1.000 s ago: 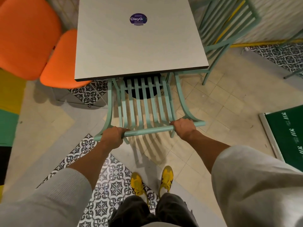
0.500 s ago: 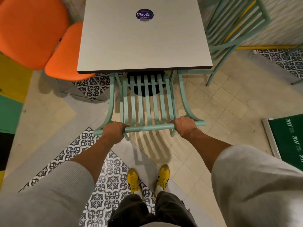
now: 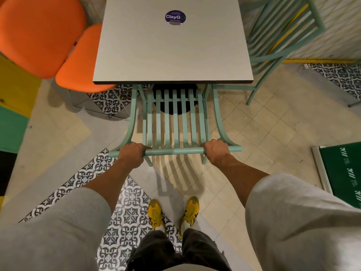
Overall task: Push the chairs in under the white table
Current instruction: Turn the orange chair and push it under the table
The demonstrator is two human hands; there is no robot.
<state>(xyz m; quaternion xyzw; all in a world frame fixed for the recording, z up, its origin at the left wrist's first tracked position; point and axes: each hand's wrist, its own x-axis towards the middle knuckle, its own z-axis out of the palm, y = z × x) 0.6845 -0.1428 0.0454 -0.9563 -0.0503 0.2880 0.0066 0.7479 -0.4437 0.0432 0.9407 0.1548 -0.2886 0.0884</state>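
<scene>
A mint-green slatted chair (image 3: 176, 122) stands in front of me with its seat tucked under the near edge of the white table (image 3: 172, 53). My left hand (image 3: 131, 153) grips the left part of the chair's top rail. My right hand (image 3: 214, 150) grips the right part of the same rail. A second mint-green chair (image 3: 281, 38) stands at the table's right side, partly under it. An orange chair (image 3: 58, 42) sits at the table's left side with its seat edge under the top.
A purple round sticker (image 3: 175, 17) lies on the tabletop. The table's black base (image 3: 173, 102) shows behind the slats. A green board (image 3: 343, 173) lies on the floor at right. My yellow shoes (image 3: 173, 214) stand on patterned tiles behind the chair.
The chair has slid a little further under the table and sits squarer to its edge. Both hands have kept their grip on the top rail.
</scene>
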